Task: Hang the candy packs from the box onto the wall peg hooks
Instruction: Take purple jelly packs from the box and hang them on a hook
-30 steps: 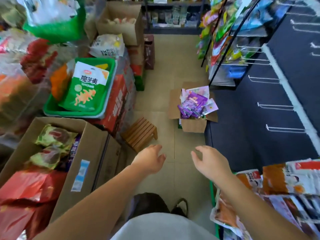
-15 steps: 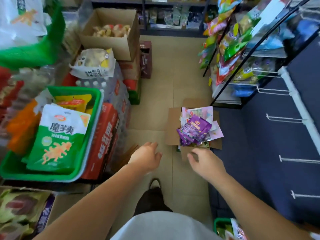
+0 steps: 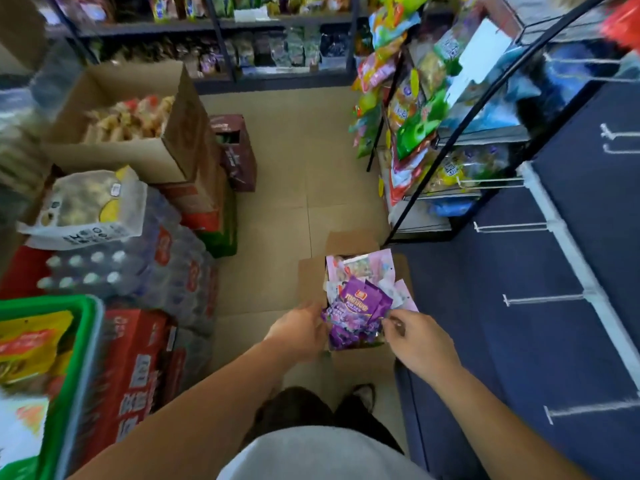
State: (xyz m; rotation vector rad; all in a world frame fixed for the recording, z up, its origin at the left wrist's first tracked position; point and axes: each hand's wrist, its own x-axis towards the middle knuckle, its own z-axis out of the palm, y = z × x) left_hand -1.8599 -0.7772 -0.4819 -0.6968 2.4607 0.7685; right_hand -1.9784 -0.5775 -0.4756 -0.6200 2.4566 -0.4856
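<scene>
While the tan tiled floor (image 3: 277, 174) runs between stacked cartons and a green basket (image 3: 74, 358), a dark wall panel (image 3: 519, 323) with white peg hooks (image 3: 543, 299) rises at right. Down low, the open cardboard box (image 3: 310, 282) sits against that panel, candy packs inside. Both arms reach forward and down: the left hand (image 3: 298, 332) curls on the purple candy pack (image 3: 356, 315) from the left, the right hand (image 3: 415, 336) pinches its right edge, fingers (image 3: 393, 320) partly closed.

Bare forearms, grey top (image 3: 318, 455), dark trousers (image 3: 294, 408), dark shoes (image 3: 363, 396).
</scene>
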